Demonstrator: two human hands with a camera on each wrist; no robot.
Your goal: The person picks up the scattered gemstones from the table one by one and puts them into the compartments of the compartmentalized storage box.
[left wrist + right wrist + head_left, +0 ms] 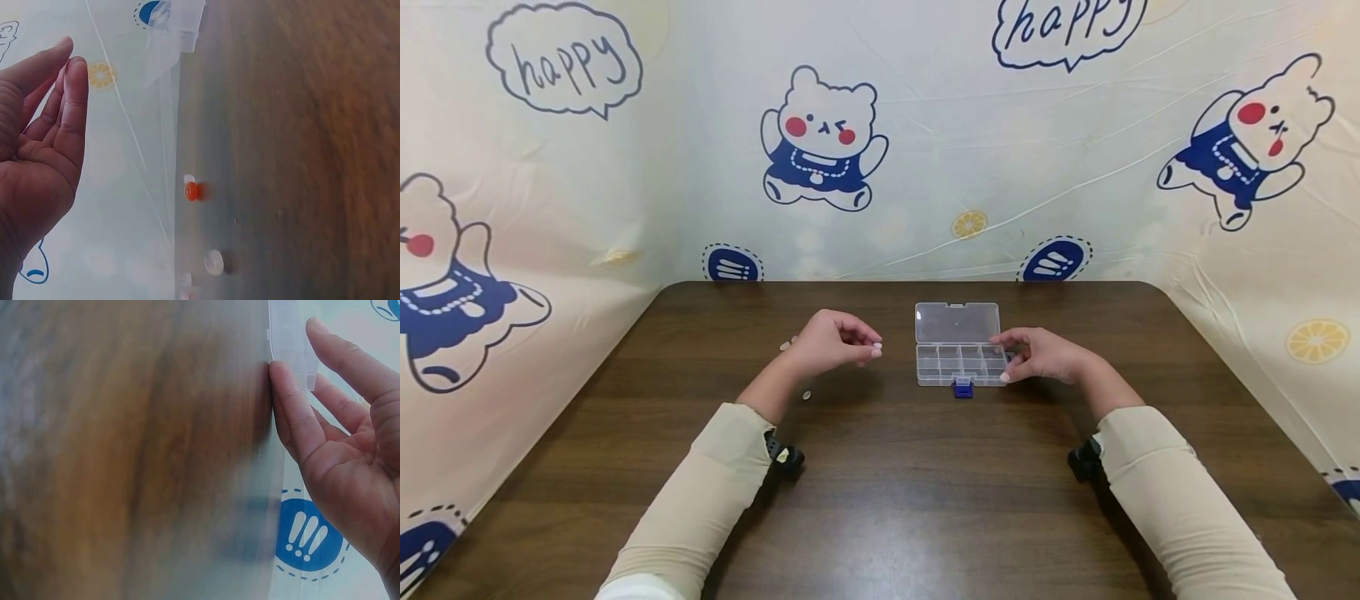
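A clear plastic compartment box point(961, 377) stands on the table with its lid point(957, 322) raised at the back and a blue latch point(963, 389) hanging at the front. My right hand point(1047, 354) grips the box's right end, thumb at the front corner and fingers farther back near the hinge. To the left of the box, my left hand point(827, 343) hovers over the table, thumb and fingertips brought together. A small pale piece shows at those tips, mostly hidden. Small pieces lie below that hand, among them an orange one point(192, 191) and a whitish one point(214, 262).
The brown wooden table point(880, 500) reaches back to a printed cloth point(925, 167) that hangs behind it and along both sides. Another small pale piece point(807, 395) rests on the table near the left wrist. Both wrists wear black straps with cameras.
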